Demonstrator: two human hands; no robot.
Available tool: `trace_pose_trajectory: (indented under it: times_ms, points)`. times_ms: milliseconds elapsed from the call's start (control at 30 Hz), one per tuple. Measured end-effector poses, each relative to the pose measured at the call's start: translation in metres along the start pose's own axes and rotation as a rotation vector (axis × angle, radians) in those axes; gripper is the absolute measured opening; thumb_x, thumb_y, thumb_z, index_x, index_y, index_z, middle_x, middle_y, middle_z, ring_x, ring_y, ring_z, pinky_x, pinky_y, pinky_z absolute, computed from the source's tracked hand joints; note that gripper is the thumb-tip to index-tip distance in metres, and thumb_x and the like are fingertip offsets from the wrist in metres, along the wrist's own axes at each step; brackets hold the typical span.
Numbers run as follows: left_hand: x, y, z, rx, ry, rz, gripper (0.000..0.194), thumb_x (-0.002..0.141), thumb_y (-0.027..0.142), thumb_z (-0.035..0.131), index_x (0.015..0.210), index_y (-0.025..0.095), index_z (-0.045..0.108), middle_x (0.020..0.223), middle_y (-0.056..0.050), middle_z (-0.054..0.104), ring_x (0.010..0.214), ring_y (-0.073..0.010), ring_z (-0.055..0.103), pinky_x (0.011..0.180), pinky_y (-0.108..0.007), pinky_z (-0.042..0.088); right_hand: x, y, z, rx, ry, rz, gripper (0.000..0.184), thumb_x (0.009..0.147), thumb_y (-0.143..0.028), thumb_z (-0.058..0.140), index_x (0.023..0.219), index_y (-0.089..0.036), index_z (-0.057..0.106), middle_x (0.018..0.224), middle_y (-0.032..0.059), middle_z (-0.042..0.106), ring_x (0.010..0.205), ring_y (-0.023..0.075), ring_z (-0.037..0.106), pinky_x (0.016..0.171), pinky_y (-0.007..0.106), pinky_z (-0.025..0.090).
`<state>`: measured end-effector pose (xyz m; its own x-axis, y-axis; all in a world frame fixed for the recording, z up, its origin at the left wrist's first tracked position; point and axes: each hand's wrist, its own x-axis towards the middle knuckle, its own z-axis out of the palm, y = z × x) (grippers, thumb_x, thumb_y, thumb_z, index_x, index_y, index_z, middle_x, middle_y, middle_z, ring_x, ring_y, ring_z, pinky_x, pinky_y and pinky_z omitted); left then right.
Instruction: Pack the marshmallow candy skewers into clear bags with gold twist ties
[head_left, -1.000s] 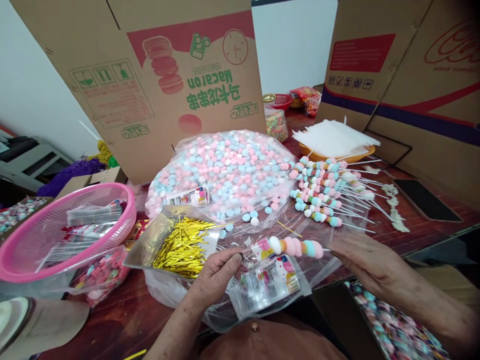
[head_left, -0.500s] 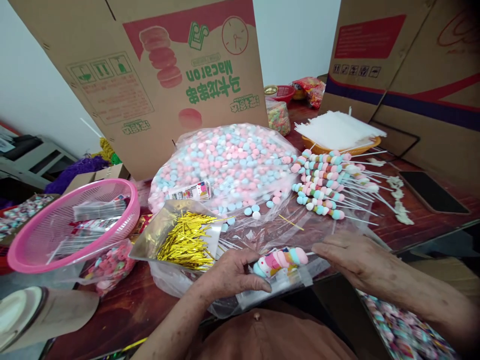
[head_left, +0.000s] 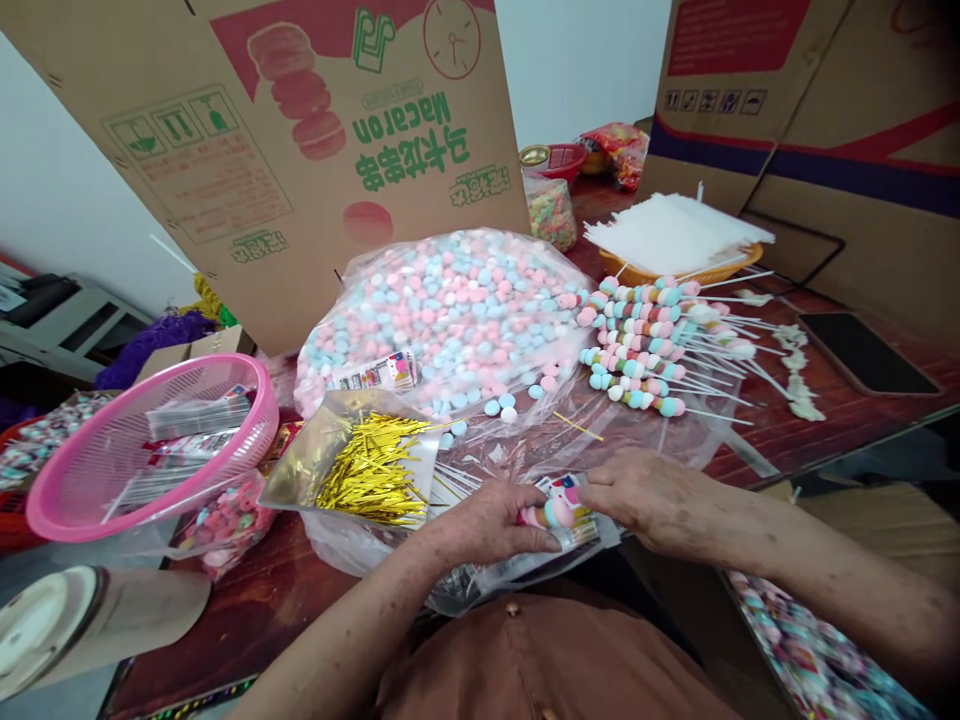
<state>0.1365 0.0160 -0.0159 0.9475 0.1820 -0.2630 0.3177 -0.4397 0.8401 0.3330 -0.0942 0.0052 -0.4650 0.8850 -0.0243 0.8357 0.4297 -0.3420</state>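
Observation:
My left hand (head_left: pixel 499 522) is closed around a marshmallow skewer (head_left: pixel 553 512) in pink, blue and yellow, low at the front of the table. Beside the skewer lies a printed clear wrapper (head_left: pixel 564 490). My right hand (head_left: pixel 649 500) has its fingers bent together at the skewer's right end, touching the wrapper; what its fingertips grip is hidden. Left of my hands, gold twist ties (head_left: pixel 375 470) fill an open foil pouch (head_left: pixel 300 455). Several finished marshmallow skewers (head_left: pixel 645 330) with white sticks lie in a pile beyond my right hand.
A big clear bag of marshmallow candies (head_left: pixel 465 300) sits behind, before a tall carton (head_left: pixel 300 230). Left are a pink basket (head_left: pixel 60 500) and a lidded cup (head_left: pixel 142 610). Right are a basket of white sticks (head_left: pixel 675 240) and a phone (head_left: pixel 866 352). Wrapped candies (head_left: pixel 817 650) lie below, right.
My right hand has moved left and in, its fingers now bent at the skewer's end. The skewer has slid slightly right with my left hand, which covers more of it. The view has shifted slightly.

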Motion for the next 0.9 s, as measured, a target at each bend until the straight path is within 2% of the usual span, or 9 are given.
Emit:
trace_pose_trajectory:
  times_ms: [67,167,233,333,433,500,567,767,900]
  points:
    - [0.007,0.0,0.003,-0.04,0.005,0.032,0.027,0.074,0.035,0.063,0.095,0.018,0.064,0.07,0.001,0.059,0.066,-0.0151,0.052,0.057,-0.02,0.038,0.004,0.0,0.008,0.037,-0.026,0.036,0.02,0.074,-0.006,0.043,0.073,-0.017,0.06,0.064,0.0032,0.06,0.056,0.0139,0.048,0.052,0.025,0.026]
    - [0.012,0.004,-0.003,-0.07,0.05,0.054,0.057,0.069,0.035,0.067,0.122,0.023,0.05,0.084,-0.003,0.064,0.074,-0.0192,0.057,0.065,-0.025,0.042,0.007,0.0,0.028,0.169,0.021,0.129,0.02,0.081,-0.013,0.041,0.07,-0.017,0.058,0.065,0.0029,0.06,0.057,0.0131,0.048,0.052,0.024,0.028]
    - [0.006,0.006,-0.013,0.057,0.165,-0.01,0.077,0.061,0.042,0.073,0.129,0.022,0.043,0.091,-0.007,0.065,0.079,-0.0237,0.059,0.069,-0.03,0.042,0.008,0.0,0.043,0.292,0.07,0.2,0.025,0.085,-0.017,0.038,0.068,-0.017,0.056,0.063,0.0016,0.058,0.056,0.0121,0.047,0.052,0.023,0.029]
    - [-0.013,0.004,-0.025,0.393,0.314,-0.14,0.088,0.04,0.049,0.081,0.118,0.02,0.053,0.103,-0.014,0.062,0.096,-0.0353,0.054,0.085,-0.043,0.037,0.01,-0.001,0.06,0.456,0.119,0.26,0.029,0.09,-0.023,0.034,0.073,-0.016,0.057,0.065,0.0009,0.056,0.06,0.0118,0.048,0.055,0.022,0.033]
    - [-0.028,-0.009,-0.024,0.637,0.228,-0.253,0.059,0.044,0.042,0.081,0.094,0.017,0.064,0.095,-0.016,0.064,0.094,-0.04,0.054,0.087,-0.051,0.031,0.014,-0.004,0.065,0.535,0.127,0.243,0.029,0.091,-0.025,0.034,0.075,-0.016,0.056,0.066,0.0003,0.055,0.062,0.0116,0.047,0.058,0.022,0.034]
    - [-0.03,-0.018,-0.019,0.689,0.174,-0.256,0.032,0.058,0.037,0.074,0.08,0.017,0.064,0.082,-0.014,0.065,0.085,-0.0358,0.057,0.085,-0.049,0.033,0.017,-0.005,0.063,0.511,0.116,0.223,0.029,0.09,-0.024,0.035,0.071,-0.016,0.055,0.063,-0.0002,0.053,0.06,0.0113,0.046,0.056,0.022,0.033]
    - [-0.029,-0.023,-0.016,0.656,0.177,-0.215,0.019,0.065,0.034,0.069,0.075,0.019,0.063,0.075,-0.009,0.065,0.078,-0.03,0.058,0.083,-0.042,0.035,0.019,-0.008,0.057,0.426,0.111,0.202,0.028,0.089,-0.021,0.035,0.068,-0.017,0.054,0.061,0.0001,0.053,0.057,0.0115,0.045,0.055,0.022,0.032]
    - [-0.015,-0.016,-0.012,0.513,0.169,-0.127,0.023,0.06,0.036,0.072,0.075,0.023,0.06,0.063,-0.003,0.059,0.063,-0.0232,0.058,0.06,-0.027,0.039,0.027,-0.022,0.041,0.152,0.042,0.163,0.017,0.078,-0.01,0.042,0.078,-0.016,0.058,0.073,0.005,0.063,0.061,0.0146,0.052,0.053,0.025,0.028]
    - [-0.004,0.004,-0.01,0.449,0.117,-0.056,0.022,0.057,0.026,0.073,0.075,0.023,0.06,0.061,-0.002,0.057,0.062,-0.0242,0.058,0.057,-0.028,0.039,0.039,-0.036,0.054,0.285,0.113,0.238,0.017,0.078,-0.011,0.042,0.077,-0.015,0.059,0.073,0.0071,0.064,0.063,0.0155,0.054,0.055,0.024,0.033]
